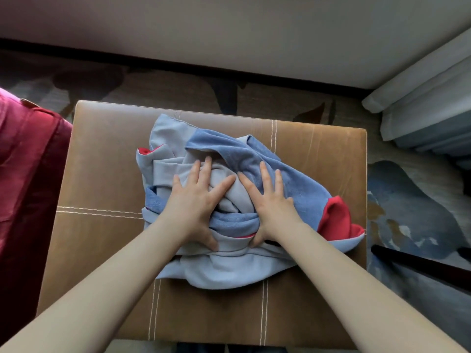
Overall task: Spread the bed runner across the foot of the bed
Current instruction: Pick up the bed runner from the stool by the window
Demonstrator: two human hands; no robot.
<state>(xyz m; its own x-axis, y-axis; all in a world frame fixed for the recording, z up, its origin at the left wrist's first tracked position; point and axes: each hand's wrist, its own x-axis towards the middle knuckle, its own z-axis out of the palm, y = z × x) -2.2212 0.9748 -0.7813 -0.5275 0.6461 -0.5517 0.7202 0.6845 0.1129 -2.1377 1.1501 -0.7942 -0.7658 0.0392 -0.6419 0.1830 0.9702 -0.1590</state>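
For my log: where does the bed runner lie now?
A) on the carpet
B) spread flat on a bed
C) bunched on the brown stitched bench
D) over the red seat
C: the bed runner lies bunched on the brown bench, with the left hand and right hand pressing on it.

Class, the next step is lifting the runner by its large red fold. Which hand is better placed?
Likely the right hand: it lies flat on the runner, nearer the red fold; the left hand is farther off.
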